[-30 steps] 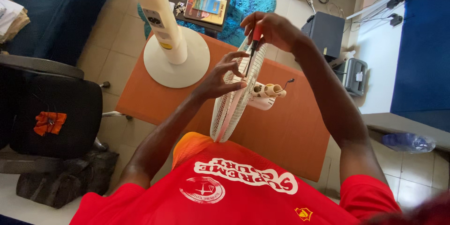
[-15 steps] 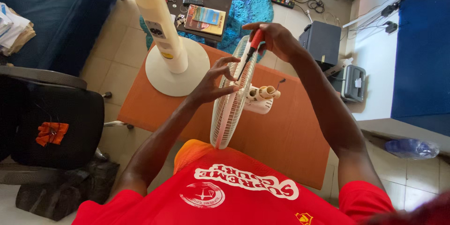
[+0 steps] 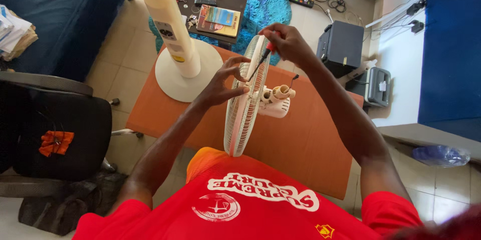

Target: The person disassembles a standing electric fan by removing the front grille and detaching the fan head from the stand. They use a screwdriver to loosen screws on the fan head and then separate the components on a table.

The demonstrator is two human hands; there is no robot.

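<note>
Table (image 3: 300,145) sits mid-frame. Fan guard (image 3: 245,105) stands on edge at its centre, motor housing (image 3: 275,101) attached on its right side. Left hand (image 3: 223,82) at guard's left face, right hand (image 3: 285,45) above guard's top with screwdriver (image 3: 260,60) angled down to it. Fan stand (image 3: 175,35) on table's upper-left corner. Chair (image 3: 55,130) at left edge. Books (image 3: 219,20) on low table top centre. Boxes (image 3: 345,45) upper right, on floor.

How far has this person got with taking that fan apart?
Done: the fan head is already off its stand and sits on the orange table. In hand: the right hand works a red-handled screwdriver at the grille, the left hand steadying it. Left: the grille is still on.
</note>
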